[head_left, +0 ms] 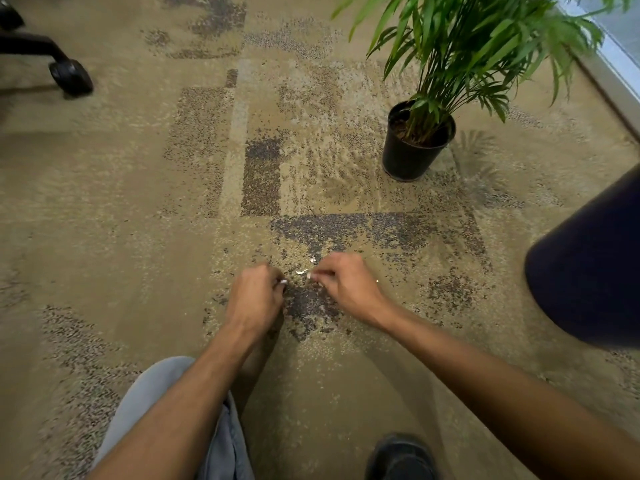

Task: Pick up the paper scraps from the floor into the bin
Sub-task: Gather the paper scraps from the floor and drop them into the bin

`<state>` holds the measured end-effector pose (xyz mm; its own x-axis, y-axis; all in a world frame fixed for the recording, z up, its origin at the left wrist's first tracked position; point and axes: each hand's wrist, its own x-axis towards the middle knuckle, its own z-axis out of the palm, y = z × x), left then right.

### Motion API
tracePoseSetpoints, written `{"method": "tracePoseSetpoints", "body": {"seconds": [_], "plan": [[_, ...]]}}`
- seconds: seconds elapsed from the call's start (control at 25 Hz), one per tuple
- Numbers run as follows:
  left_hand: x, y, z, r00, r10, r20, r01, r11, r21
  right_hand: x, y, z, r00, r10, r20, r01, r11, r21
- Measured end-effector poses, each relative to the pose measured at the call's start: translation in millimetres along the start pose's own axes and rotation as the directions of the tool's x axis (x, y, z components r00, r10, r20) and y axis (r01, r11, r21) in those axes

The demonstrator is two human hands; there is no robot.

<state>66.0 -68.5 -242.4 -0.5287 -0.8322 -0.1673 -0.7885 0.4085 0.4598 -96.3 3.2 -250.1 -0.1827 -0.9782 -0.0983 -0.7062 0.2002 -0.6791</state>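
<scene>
Both my hands are low over the patterned carpet [138, 202]. My left hand [254, 297] has its fingers curled and pinches a small white paper scrap [283, 282] at its fingertips. My right hand [346, 284] is curled too and pinches another white scrap [310, 275]. Between and just beyond the hands lie small white scraps on the carpet, one [300, 271] beside my right fingertips and one [313, 259] a little farther off. A tiny speck [377, 280] lies right of my right hand. The dark bin [588, 271] stands at the right edge, only partly in view.
A potted palm in a black pot [412, 150] stands ahead to the right. An office chair's caster [71, 77] is at the far left. My knee in grey trousers [166, 410] and a black shoe [398, 455] are at the bottom. A wall base [609, 77] runs along the far right.
</scene>
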Motion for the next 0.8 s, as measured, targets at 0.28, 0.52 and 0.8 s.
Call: {"method": "tracePoseSetpoints", "body": {"seconds": [0.28,0.52,0.8], "plan": [[23,9,6,0.994,0.091,-0.053,-0.091,0.996,0.006,33,4,4,0.996,-0.078,0.041,0.087,0.96,-0.268],[24,12,13,0.979,0.202,0.032,-0.204,0.966,0.158,30,8,-9,0.996,0.084,-0.036,-0.084,0.996,-0.009],[25,11,11,0.981,0.19,0.031,-0.193,0.969,0.152,-1,48,-48,0.958,0.252,-0.14,-0.238,0.966,0.105]]}}
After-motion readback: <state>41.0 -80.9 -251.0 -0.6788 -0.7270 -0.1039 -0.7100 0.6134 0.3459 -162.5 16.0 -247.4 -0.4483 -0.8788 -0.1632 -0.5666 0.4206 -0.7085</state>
